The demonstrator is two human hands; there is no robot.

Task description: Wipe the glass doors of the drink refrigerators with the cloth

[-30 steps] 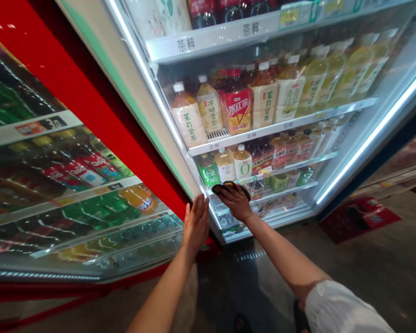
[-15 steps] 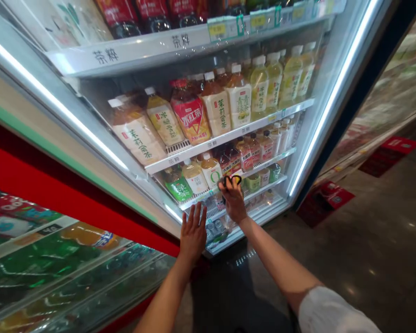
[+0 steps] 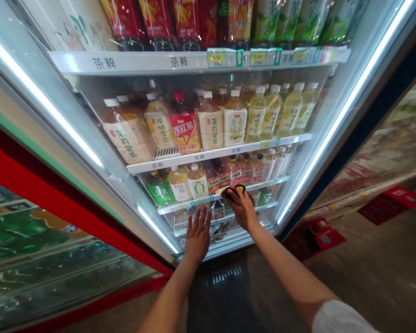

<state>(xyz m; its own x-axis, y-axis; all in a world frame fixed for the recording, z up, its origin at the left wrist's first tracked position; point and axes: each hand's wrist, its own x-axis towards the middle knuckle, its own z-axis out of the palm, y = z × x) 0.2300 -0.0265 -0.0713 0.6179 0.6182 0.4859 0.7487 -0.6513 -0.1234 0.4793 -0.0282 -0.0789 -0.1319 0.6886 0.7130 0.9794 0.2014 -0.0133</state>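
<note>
My right hand (image 3: pixel 243 210) is closed around a black object with loops (image 3: pixel 241 188), which looks like scissor handles; the rest of it is hidden by the fingers. It is in front of the small-bottle shelf edge (image 3: pixel 203 200). To its left, my left hand (image 3: pixel 197 236) is open, palm forward and fingers spread, holding nothing. Whether it touches the lower wire shelf (image 3: pixel 182 225) I cannot tell. Just above the hands stand a bottle with a green 0 (image 3: pixel 197 182), a white-labelled tea bottle (image 3: pixel 179 185) and a green-labelled bottle (image 3: pixel 160 189). Between the hands shows a dark bottle (image 3: pixel 217 209).
Higher up, a shelf (image 3: pixel 215 154) carries several large tea bottles, and the top shelf (image 3: pixel 138 63) holds red and green bottles. Lit cooler frames (image 3: pixel 327 134) border both sides. A red-edged cooler (image 3: pixel 90 219) stands left. Red boxes (image 3: pixel 327 236) sit at the right shelving.
The view has tilted and levelled, showing more of the top shelf. Both hands appear slightly lower and further right in view. The right hand still holds the black looped object.
</note>
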